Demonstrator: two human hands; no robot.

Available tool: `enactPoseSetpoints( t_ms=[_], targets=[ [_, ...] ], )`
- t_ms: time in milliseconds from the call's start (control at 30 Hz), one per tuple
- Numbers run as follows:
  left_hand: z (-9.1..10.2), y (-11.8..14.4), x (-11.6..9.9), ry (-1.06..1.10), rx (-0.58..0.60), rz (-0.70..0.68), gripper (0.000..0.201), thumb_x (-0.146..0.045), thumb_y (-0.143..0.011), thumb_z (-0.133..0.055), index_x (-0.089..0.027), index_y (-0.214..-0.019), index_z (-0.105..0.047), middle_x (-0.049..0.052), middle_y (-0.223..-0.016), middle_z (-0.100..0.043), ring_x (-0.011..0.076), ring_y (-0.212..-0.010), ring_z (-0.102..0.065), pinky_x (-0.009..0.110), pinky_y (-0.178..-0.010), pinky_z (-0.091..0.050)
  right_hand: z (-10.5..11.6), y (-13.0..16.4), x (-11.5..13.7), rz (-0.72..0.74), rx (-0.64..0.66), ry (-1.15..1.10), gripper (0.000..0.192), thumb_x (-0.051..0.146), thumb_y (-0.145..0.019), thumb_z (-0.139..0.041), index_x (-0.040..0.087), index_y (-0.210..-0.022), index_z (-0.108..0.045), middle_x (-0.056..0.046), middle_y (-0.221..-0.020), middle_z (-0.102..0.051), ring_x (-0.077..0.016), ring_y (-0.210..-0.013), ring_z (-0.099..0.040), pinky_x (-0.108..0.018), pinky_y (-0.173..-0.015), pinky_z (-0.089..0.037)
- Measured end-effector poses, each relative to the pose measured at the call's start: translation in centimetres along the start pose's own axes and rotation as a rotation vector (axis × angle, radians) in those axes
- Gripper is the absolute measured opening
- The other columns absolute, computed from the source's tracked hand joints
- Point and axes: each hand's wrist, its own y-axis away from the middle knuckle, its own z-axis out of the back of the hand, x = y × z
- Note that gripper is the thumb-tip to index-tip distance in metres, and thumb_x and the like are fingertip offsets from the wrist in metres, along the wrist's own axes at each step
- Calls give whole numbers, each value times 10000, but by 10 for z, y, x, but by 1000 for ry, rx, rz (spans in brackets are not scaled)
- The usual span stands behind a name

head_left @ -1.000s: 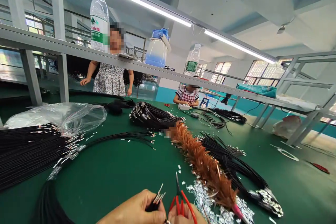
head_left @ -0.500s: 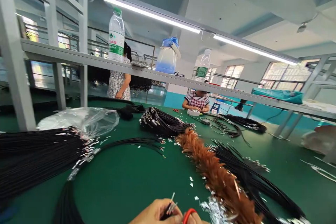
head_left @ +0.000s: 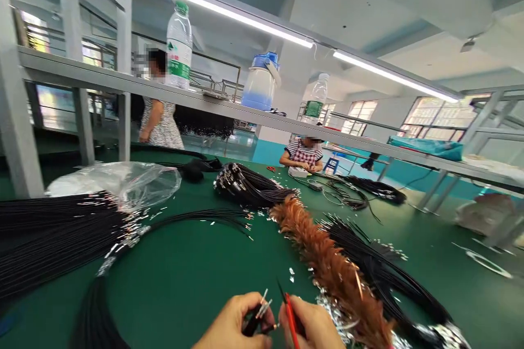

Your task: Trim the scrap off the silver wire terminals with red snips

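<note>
My left hand [head_left: 235, 322] is closed around a few black cables [head_left: 252, 320] with bare silvery ends that stick up past the thumb. Close beside it, my right hand [head_left: 313, 324] grips a pair of red-handled scissors [head_left: 291, 316], a dark point angled up and to the left. A small gap parts the two hands. To the right of them lies a long brown feathery strip [head_left: 327, 256], with crumpled silvery foil scraps [head_left: 333, 311] along its near side. Lower parts of both hands run out of the picture.
Black cable bundles lie left [head_left: 53, 245], centre [head_left: 254, 185] and right [head_left: 380, 262] on the green table [head_left: 184, 278]. A clear plastic bag [head_left: 151, 182] sits left. Bottles and a blue jug [head_left: 258, 84] stand on the shelf above. One person sits across; another stands behind.
My hands have moved slightly apart and up into view. The scissors have turned, so a dark tip now shows instead of the red loop. The standing person has shifted left.
</note>
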Motion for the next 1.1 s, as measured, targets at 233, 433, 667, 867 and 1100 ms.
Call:
enactPoseSetpoints(
  t_ms=[233,433,667,867,1100],
  targets=[
    [-12,2,-5,-104,-88,-22,141,-107,-543,-562,-168,-633,-473,-76,-560,-402,88,-555,-350,203,-513,-267,-2,-5,-1,-167,89,-231,72,152,-630,-418,203,-611,-465,38,-451,-523,-106,-443,-474,-197,-407,-272],
    [-13,5,-3,-164,-105,-35,123,-152,-575,-588,-164,-646,-488,-65,-585,-423,95,-577,-363,199,-531,-281,3,-1,6,-192,87,-277,79,154,-653,-422,195,-605,-469,45,-450,-495,-100,-426,-458,-195,-390,-264],
    [-12,6,-7,-251,-70,-18,153,-290,-679,-553,-144,-649,-517,-41,-562,-428,104,-548,-363,213,-507,-271,9,2,16,-232,130,-369,90,143,-631,-418,183,-629,-499,23,-494,-565,-94,-434,-497,-170,-386,-299],
    [-16,9,-11,-365,-111,-40,41,-170,-646,-505,-141,-653,-533,-35,-581,-467,101,-544,-396,203,-502,-282,13,2,25,-422,196,-744,81,256,-632,-409,189,-621,-453,65,-416,-486,-46,-315,-408,-140,-325,-270],
    [-15,14,-16,-393,-96,-112,42,-129,-633,-500,-151,-663,-519,-43,-598,-466,96,-550,-398,195,-509,-289,15,4,20,-421,249,-948,131,244,-607,-434,165,-519,-491,35,-391,-495,-36,-264,-382,-149,-270,-186]
  ],
)
